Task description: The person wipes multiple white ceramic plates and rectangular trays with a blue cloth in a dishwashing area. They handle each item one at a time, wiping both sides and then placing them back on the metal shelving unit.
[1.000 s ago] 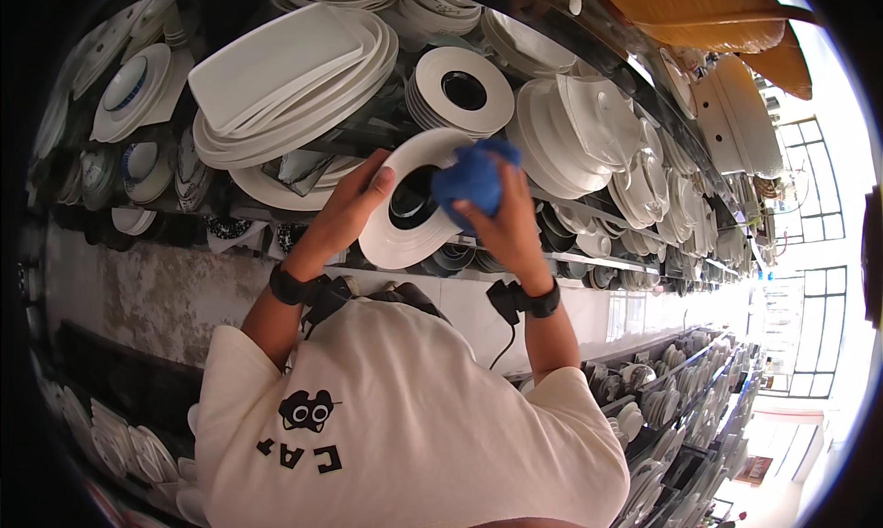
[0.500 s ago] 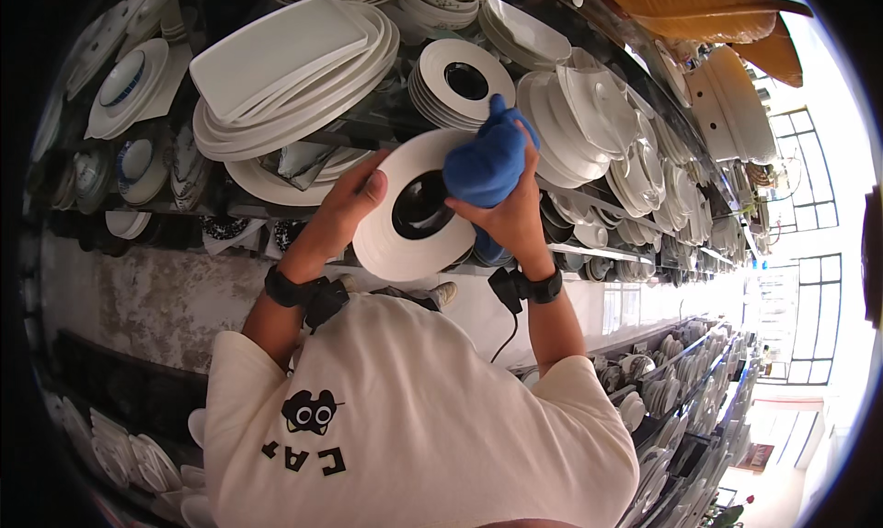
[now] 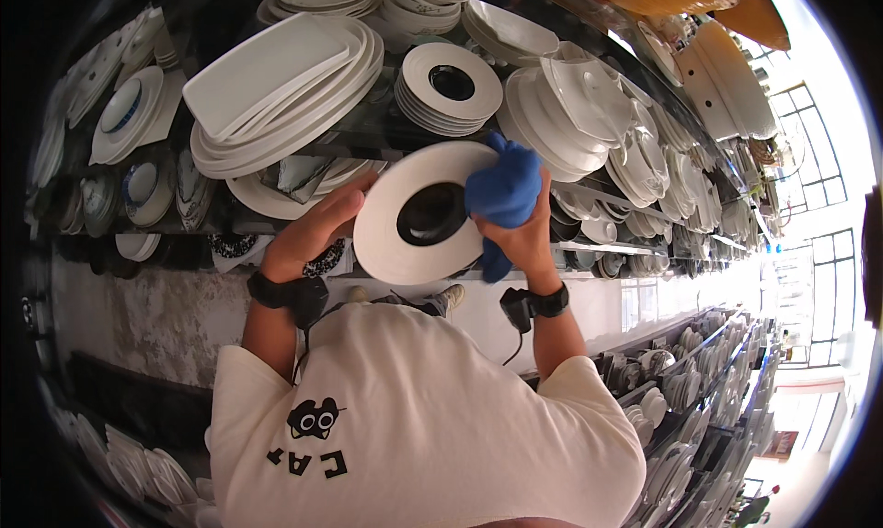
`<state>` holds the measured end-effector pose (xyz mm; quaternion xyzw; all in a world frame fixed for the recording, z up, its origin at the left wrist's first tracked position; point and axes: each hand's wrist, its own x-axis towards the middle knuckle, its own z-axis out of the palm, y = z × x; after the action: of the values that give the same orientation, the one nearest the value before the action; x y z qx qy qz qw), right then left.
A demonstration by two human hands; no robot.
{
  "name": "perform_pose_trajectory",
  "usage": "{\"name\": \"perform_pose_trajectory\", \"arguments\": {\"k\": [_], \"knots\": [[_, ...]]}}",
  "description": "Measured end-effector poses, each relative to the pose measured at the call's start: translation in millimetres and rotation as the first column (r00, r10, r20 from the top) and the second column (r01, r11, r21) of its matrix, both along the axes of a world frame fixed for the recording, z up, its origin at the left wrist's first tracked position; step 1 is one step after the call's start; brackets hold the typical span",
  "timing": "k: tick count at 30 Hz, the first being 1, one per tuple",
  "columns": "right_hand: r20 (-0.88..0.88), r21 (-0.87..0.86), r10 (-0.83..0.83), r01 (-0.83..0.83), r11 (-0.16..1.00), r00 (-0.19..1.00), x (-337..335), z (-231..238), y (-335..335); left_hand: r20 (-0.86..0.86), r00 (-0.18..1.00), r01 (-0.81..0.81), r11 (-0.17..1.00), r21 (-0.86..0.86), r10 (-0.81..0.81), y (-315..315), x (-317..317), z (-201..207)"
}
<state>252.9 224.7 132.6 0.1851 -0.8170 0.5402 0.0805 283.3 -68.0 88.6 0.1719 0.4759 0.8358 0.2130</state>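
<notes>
A white wide-rimmed plate (image 3: 379, 226) with a glossy black round centre is held tilted in front of my chest. My left hand (image 3: 317, 229) grips its left edge, with the fingers partly hidden behind the rim. At the plate's right side, my right hand (image 3: 522, 238) is closed around a bunched blue cloth (image 3: 504, 188), which presses on the rim. One end of the cloth hangs below that hand. Just beyond, a stack of matching white plates with black centres (image 3: 451, 68) sits on the shelf.
White oval and rectangular platters (image 3: 276, 82) are piled on the shelf at the left. White bowls and plates (image 3: 561, 114) stand to the right of the matching stack. Shelves of dishes (image 3: 708, 390) line the right behind me. A concrete floor (image 3: 166, 316) shows at left.
The blue cloth and my right hand have moved slightly right and down along the plate's rim. My left hand still holds the plate's left edge, its thumb now lying flatter.
</notes>
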Motion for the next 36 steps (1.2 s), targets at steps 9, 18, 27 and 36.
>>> {"name": "perform_pose_trajectory", "arguments": {"k": [9, 18, 27, 36], "knots": [[-0.200, 0.571, 0.264, -0.107, 0.814, 0.944, 11, 47, 0, -0.528, 0.808, -0.366, 0.479, -0.798, -0.261, 23, -11, 50], [-0.074, 0.394, 0.001, 0.028, 0.919, 0.997, -9, 29, 12, -0.507, 0.852, -0.420, 0.750, -0.510, 0.132, 36, -30, 15], [0.189, 0.171, -0.177, 0.145, 0.974, 0.966, 17, -19, 40, -0.048, 0.920, -0.380, 0.851, -0.363, 0.390, 38, -67, 4], [0.239, 0.167, -0.278, 0.242, 0.956, 0.930, 42, -25, 60, 0.085, 0.916, -0.358, 0.894, -0.271, 0.392, 25, -160, 3]]}}
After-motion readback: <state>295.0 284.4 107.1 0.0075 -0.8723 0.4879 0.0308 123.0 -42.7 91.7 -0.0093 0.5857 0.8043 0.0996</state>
